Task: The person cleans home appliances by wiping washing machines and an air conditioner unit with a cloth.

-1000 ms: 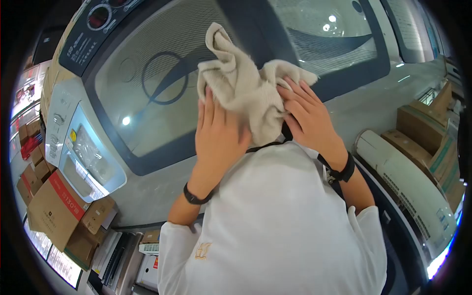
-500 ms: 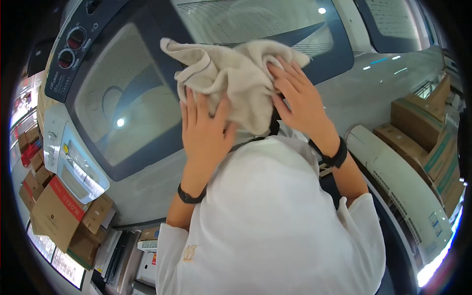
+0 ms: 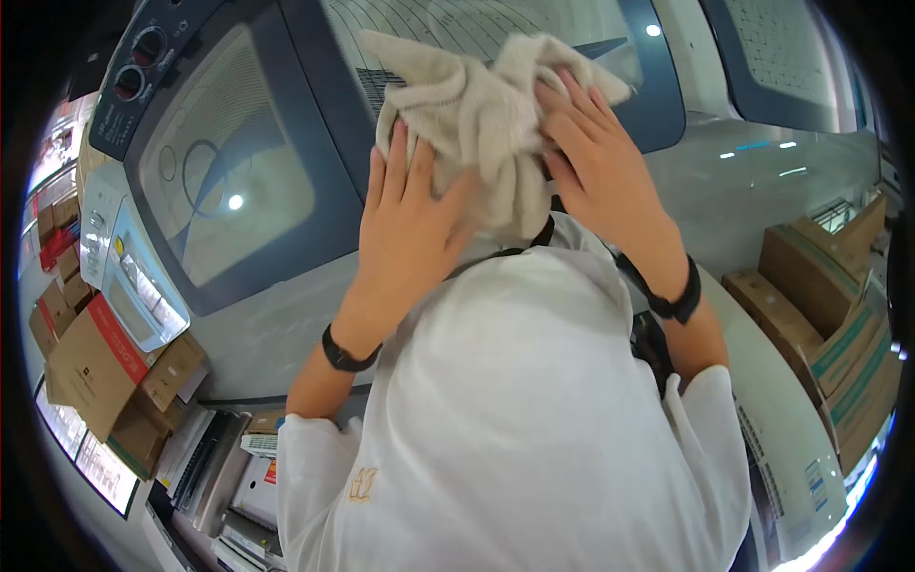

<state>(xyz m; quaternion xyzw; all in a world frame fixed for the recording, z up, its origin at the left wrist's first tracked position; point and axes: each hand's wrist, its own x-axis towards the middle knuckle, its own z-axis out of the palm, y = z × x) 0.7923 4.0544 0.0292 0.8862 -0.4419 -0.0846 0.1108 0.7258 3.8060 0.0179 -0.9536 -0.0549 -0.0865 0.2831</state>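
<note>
A cream towel (image 3: 477,114) lies bunched in folds over the dark-framed, see-through lid (image 3: 334,105) of a washing machine. My left hand (image 3: 410,214) grips its near left side, the long fingers laid over the cloth and the thumb smeared by motion. On the other side my right hand (image 3: 600,143) holds the towel, its fingertips tucked into a fold at the upper right. Both palms face down, and the cloth beneath them is hidden. The washing machine's control panel (image 3: 138,67) with two dark knobs is at the upper left.
Another dark-framed lid (image 3: 791,62) is at the upper right. A small white toy-like washer (image 3: 133,272) and an open cardboard box (image 3: 105,362) are on the left. Cardboard boxes (image 3: 810,276) and a long white appliance panel (image 3: 772,400) stand to the right.
Both hands and the towel have shifted up and to the right in view, and the folds have changed shape. The view itself has also moved a little.
</note>
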